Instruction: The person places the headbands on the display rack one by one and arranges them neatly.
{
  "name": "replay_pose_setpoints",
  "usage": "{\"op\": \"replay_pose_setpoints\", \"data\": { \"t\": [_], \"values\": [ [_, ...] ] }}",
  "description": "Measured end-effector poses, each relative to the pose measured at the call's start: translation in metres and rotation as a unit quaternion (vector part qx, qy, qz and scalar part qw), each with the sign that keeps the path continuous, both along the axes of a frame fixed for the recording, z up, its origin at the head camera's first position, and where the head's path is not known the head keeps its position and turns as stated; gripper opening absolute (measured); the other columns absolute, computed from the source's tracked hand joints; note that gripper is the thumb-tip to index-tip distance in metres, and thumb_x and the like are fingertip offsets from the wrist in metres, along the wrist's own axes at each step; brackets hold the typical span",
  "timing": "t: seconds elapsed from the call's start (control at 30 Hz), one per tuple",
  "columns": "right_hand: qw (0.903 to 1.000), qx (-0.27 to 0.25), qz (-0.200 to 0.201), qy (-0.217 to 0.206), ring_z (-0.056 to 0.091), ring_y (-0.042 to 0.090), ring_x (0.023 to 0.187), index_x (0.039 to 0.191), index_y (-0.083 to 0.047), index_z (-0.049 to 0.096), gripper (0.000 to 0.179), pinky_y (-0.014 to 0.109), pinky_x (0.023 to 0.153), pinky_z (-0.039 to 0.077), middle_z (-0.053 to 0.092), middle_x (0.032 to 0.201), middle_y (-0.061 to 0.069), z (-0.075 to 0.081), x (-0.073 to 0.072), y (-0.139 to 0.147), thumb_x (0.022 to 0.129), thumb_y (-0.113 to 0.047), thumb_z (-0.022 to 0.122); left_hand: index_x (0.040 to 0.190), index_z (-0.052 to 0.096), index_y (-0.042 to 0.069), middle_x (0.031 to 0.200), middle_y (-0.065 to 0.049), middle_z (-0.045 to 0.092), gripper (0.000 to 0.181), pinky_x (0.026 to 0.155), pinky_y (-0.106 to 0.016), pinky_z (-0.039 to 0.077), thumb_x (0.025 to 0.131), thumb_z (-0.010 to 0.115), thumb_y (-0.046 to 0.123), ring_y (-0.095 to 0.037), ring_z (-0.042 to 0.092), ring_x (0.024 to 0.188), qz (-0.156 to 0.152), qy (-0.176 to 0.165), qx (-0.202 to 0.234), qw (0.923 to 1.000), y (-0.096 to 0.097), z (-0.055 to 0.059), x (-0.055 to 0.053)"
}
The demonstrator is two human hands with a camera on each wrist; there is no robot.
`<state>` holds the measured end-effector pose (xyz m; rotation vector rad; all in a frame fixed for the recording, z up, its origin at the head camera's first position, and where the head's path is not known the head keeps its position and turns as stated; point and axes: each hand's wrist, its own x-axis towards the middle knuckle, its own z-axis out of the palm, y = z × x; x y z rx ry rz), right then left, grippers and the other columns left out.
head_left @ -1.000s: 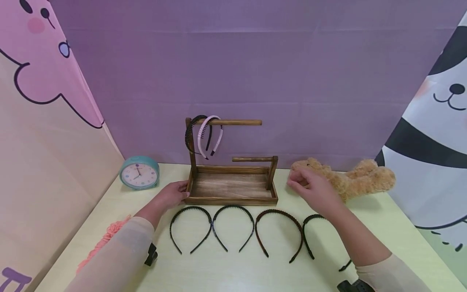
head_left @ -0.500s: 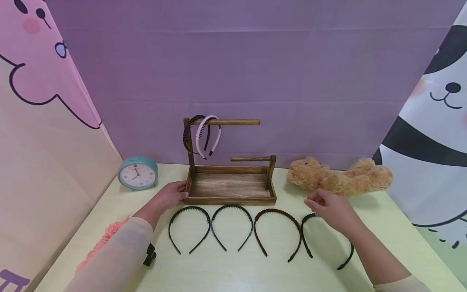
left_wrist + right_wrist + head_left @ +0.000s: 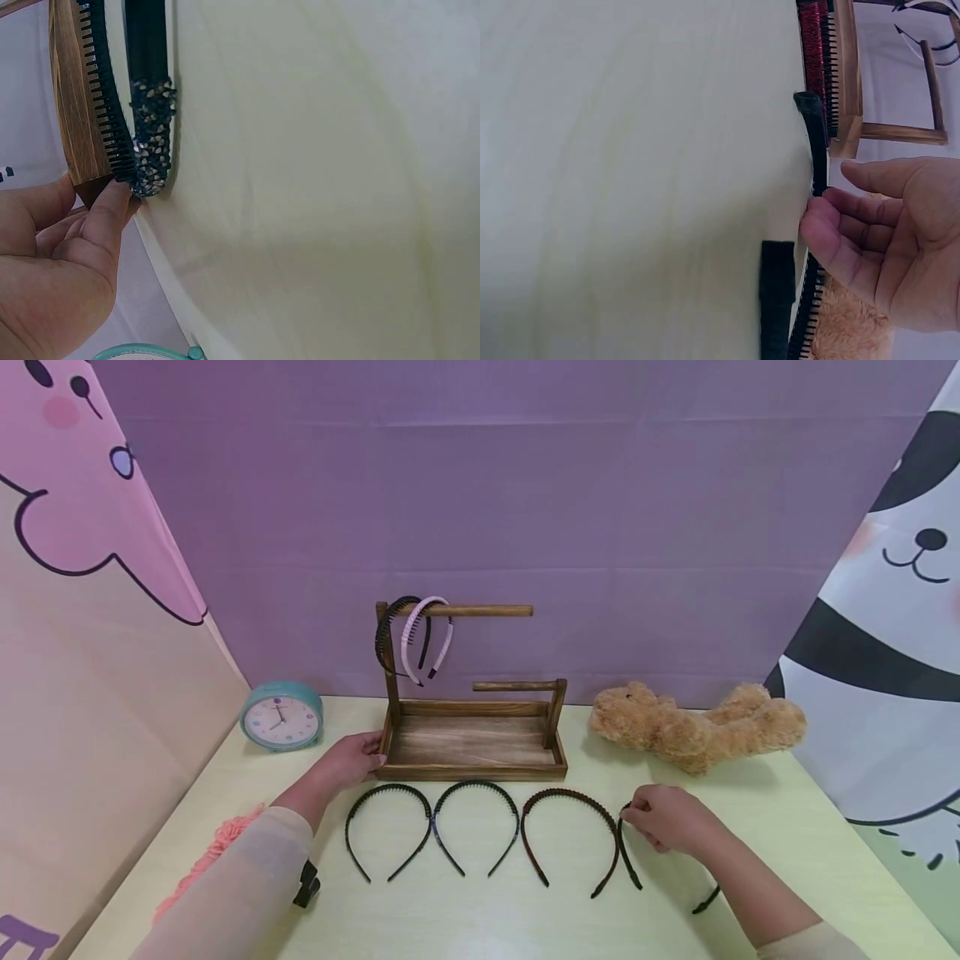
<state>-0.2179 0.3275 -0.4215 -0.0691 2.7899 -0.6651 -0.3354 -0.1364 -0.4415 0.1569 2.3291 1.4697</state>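
My left hand [image 3: 348, 762] grips the left end of a wooden headband stand [image 3: 472, 773]; in the left wrist view, thumb and fingers hold its corner. On the stand's upper bar hang a dark headband [image 3: 382, 639] and a lilac headband [image 3: 408, 643]. My right hand [image 3: 671, 818] is at the rightmost black headband [image 3: 628, 857] on the table, hiding most of its arch. The right wrist view shows fingertips against this headband, thumb apart from the fingers. To its left lie a dark red headband [image 3: 570, 792] and two dark headbands [image 3: 476, 782], [image 3: 390, 787].
A teal alarm clock [image 3: 282, 717] stands at the back left. Behind my right hand lies a tan plush toy [image 3: 690, 731]. A pink yarn-like bundle [image 3: 213, 852] is beside my left forearm. A purple backdrop [image 3: 525, 502] rises behind the table.
My right hand has come from beside the plush toy down towards me, to the rightmost black headband. My left hand keeps its place on the stand.
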Motion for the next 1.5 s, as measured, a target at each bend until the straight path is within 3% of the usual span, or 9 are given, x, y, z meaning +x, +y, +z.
{"op": "replay_pose_setpoints", "data": {
  "t": [0.27,0.43,0.57,0.77,1.1,1.33,1.5],
  "values": [
    [0.9964,0.083,0.013,0.011,0.047,0.015,0.041,0.07,-0.011,0.057,0.034,0.029,0.054,0.042,0.047,0.045,-0.001,-0.002,-0.001,-0.006,0.095,-0.033,0.063,0.155,0.015,-0.003,0.157,-0.029,0.022,0.059,0.108,-0.052,0.043,0.104,0.043,0.002,-0.043,0.035,0.139,-0.003,-0.004,0.005,1.0,0.0,0.001,0.001],
    [0.995,0.099,0.016,-0.002,0.049,0.016,0.041,0.062,-0.011,0.056,0.036,0.03,0.057,0.044,0.047,0.043,-0.001,0.002,0.001,-0.007,0.095,-0.024,0.062,0.155,0.016,-0.003,0.157,-0.029,0.023,0.059,0.108,-0.052,0.043,0.103,0.043,0.002,-0.043,0.036,0.139,-0.003,-0.001,0.004,1.0,0.0,0.001,0.001],
    [0.9966,0.077,-0.004,-0.029,0.052,0.019,0.042,0.058,-0.012,0.052,0.038,0.029,0.053,0.046,0.049,0.046,0.001,0.004,0.004,-0.007,0.092,-0.023,0.065,0.155,0.017,-0.002,0.157,-0.029,0.023,0.059,0.108,-0.051,0.044,0.103,0.044,0.002,-0.042,0.037,0.139,-0.001,-0.001,0.004,1.0,-0.001,0.0,0.001],
    [0.9969,0.062,-0.023,-0.041,0.059,0.022,0.049,0.062,-0.014,0.047,0.035,0.03,0.052,0.049,0.057,0.055,0.007,0.007,0.007,-0.006,0.091,-0.018,0.067,0.155,0.017,-0.003,0.157,-0.029,0.023,0.059,0.107,-0.052,0.044,0.103,0.044,0.002,-0.043,0.037,0.138,-0.003,-0.002,0.008,1.0,-0.001,0.0,0.001],
    [0.9975,0.055,-0.014,-0.043,0.059,0.02,0.056,0.082,-0.009,0.059,0.013,0.032,0.05,0.054,0.059,0.067,0.007,0.019,0.012,-0.006,0.092,-0.015,0.064,0.155,0.018,-0.003,0.157,-0.029,0.024,0.058,0.108,-0.053,0.043,0.103,0.043,0.001,-0.043,0.037,0.138,-0.002,0.002,0.012,0.9999,0.0,0.0,0.001],
    [0.996,0.087,0.019,-0.004,0.051,0.015,0.051,0.074,-0.013,0.057,0.017,0.029,0.051,0.04,0.052,0.067,0.0,0.036,0.018,-0.007,0.091,-0.014,0.062,0.155,0.018,-0.003,0.156,-0.029,0.024,0.058,0.108,-0.053,0.043,0.103,0.043,0.001,-0.043,0.036,0.139,-0.003,0.006,0.006,1.0,0.0,0.001,0.001],
    [0.9932,0.101,0.047,0.035,0.042,0.013,0.058,0.074,-0.015,0.057,0.017,0.029,0.056,0.035,0.051,0.066,-0.004,0.046,0.023,-0.01,0.09,-0.015,0.064,0.155,0.019,-0.002,0.157,-0.028,0.025,0.057,0.107,-0.053,0.043,0.104,0.043,0.002,-0.043,0.037,0.139,-0.001,0.0,0.006,1.0,0.0,-0.001,0.001]
  ]
}}
